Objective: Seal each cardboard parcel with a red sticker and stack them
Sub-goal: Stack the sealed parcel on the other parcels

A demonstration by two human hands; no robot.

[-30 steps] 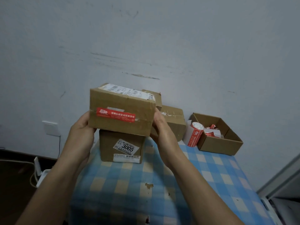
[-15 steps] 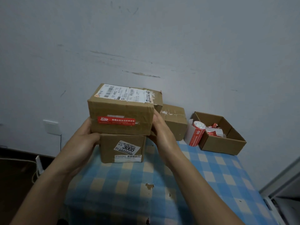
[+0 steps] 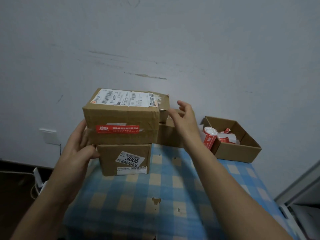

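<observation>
Blue checked tablecloth (image 3: 174,193), scuffed grey wall (image 3: 173,40), stacked parcels (image 3: 121,116), left hand (image 3: 78,149) flat against them, right hand (image 3: 183,118) spread

Table (image 3: 173,196) in worn blue-checked cloth is carrying the 3005-labelled parcel (image 3: 110,160) far left, a second parcel (image 3: 168,135) behind it, an open box (image 3: 239,151) far right, and a red sticker roll (image 3: 208,138) leaning against that box.
</observation>
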